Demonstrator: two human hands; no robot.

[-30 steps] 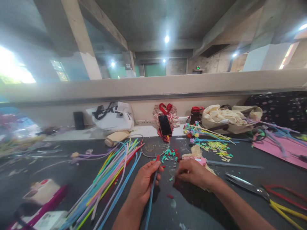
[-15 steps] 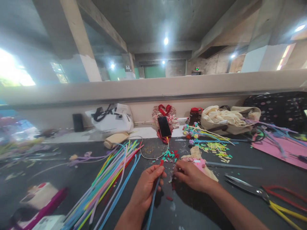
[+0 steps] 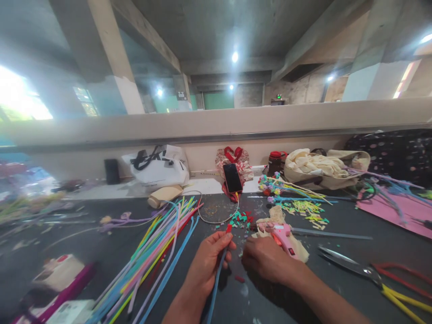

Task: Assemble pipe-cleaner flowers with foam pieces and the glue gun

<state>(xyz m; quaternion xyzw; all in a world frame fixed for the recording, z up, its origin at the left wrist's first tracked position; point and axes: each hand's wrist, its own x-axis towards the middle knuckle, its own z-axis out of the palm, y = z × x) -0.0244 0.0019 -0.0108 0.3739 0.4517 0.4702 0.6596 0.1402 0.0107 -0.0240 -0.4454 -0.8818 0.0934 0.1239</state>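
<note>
Between the thumb and fingers of my left hand (image 3: 209, 263) is a blue stem (image 3: 216, 288) with a small red piece (image 3: 228, 228) at its top. My right hand (image 3: 265, 256) is low over the dark table, fingers curled down and their tips hidden. Just behind it, a pink glue gun (image 3: 286, 240) lies on a crumpled beige cloth (image 3: 302, 249). Small green and red pieces (image 3: 241, 219) are scattered beyond my hands. One dark red piece (image 3: 239, 279) lies between my forearms.
Colourful long stems (image 3: 148, 265) lie to the left. Large scissors (image 3: 361, 270) rest at the right. A phone (image 3: 232, 178) on a cable leans at the back, near a white bag (image 3: 157, 168), small flowers (image 3: 272, 184) and yellow pieces (image 3: 305, 209).
My right hand has moved down and slightly towards me, uncovering more of the pink glue gun. My left hand still holds the blue stem in nearly the same place.
</note>
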